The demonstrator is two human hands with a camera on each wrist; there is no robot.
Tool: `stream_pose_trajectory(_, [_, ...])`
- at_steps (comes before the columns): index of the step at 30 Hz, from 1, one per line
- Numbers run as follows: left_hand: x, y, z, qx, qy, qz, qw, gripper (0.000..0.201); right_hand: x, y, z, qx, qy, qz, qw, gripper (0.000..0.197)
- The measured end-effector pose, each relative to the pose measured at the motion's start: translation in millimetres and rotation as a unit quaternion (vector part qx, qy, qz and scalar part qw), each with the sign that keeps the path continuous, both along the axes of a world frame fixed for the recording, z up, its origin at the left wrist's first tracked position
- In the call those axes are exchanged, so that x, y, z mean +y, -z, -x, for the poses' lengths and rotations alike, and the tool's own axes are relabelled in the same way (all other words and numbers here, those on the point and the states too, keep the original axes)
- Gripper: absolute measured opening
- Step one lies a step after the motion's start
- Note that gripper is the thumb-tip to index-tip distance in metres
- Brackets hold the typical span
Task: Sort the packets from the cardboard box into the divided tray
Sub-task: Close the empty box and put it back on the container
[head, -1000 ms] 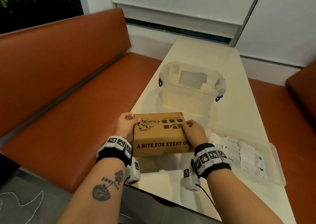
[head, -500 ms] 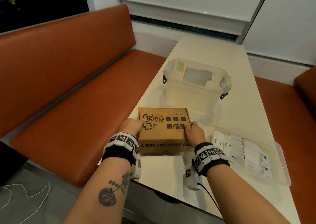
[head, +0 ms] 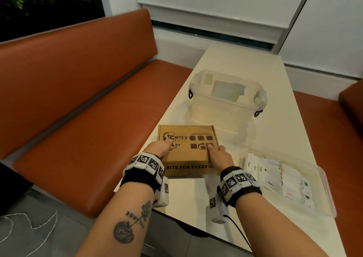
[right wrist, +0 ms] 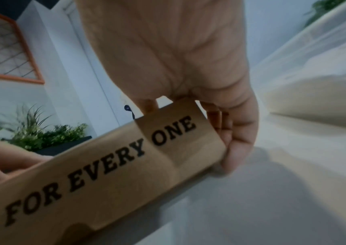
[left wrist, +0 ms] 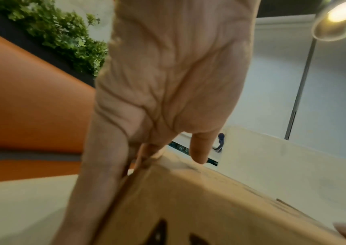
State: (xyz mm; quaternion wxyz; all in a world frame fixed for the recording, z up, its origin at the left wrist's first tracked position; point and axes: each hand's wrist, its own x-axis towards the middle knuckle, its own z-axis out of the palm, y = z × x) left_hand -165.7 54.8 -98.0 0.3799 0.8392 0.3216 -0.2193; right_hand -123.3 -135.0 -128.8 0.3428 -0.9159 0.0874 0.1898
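A closed brown cardboard box (head: 188, 148) printed "A BITE FOR EVERY ONE" lies near the table's front left edge. My left hand (head: 160, 148) grips its left side, thumb on the lid and fingers down the side wall (left wrist: 105, 174). My right hand (head: 218, 154) grips its right front corner (right wrist: 188, 140), thumb on top and fingers curled round the corner. To the right lies the clear divided tray (head: 324, 194) with several white packets (head: 275, 174) in its compartments. The box's inside is hidden.
A clear lidded plastic tub (head: 225, 101) stands right behind the box. The cream table (head: 245, 60) runs away from me between orange benches (head: 88, 119). A black cable (head: 239, 235) hangs off my right wrist at the table's front edge.
Both hands have set the box down flat on the table, a little farther from the front edge. My grip on its two sides is the same.
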Motion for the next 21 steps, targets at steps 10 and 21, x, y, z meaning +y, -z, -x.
stream_pose_trajectory(10, [19, -1, -9, -0.115, -0.161, -0.05, 0.979, 0.068, 10, -29, 5, -0.221, -0.044, -0.201, 0.953, 0.05])
stream_pose_trajectory(21, [-24, -86, -90, -0.412, -0.094, -0.101, 0.901, 0.034, -22, -95, -56, -0.381, 0.067, -0.245, 0.889, 0.039])
